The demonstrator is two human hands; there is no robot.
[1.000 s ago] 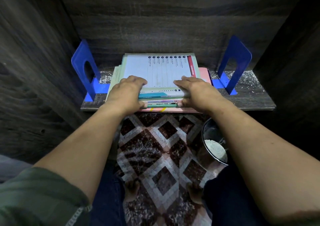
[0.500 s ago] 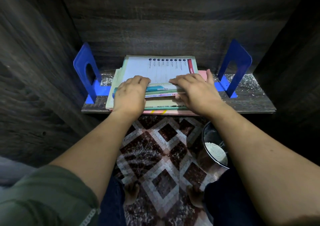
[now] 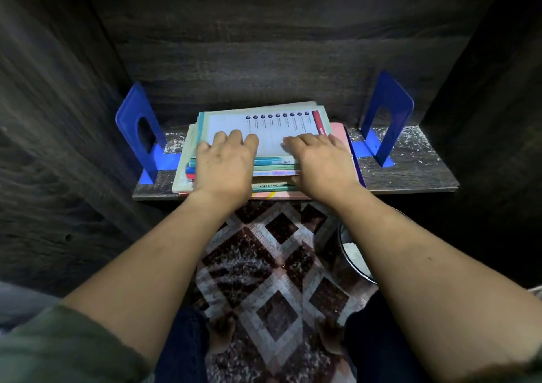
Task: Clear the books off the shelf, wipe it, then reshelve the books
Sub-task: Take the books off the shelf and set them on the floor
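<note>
A flat stack of thin books lies in the middle of a dark wooden shelf, with a white-covered one on top and a pink one at the bottom. The upper books sit a little further back than the lower ones. My left hand lies over the stack's front left, fingers across the top cover. My right hand lies over the front right, its thumb tucked in among the books' front edges. The left thumb is hidden. White dust speckles the shelf on both sides of the stack.
Two blue metal bookends stand on the shelf, the left bookend and the right bookend, each a short gap from the stack. Dark cabinet walls close in on both sides. Below are a patterned rug and a metal bucket.
Both hands slid from the stack's front edge further onto the top cover. The upper books shifted back relative to the lower ones.
</note>
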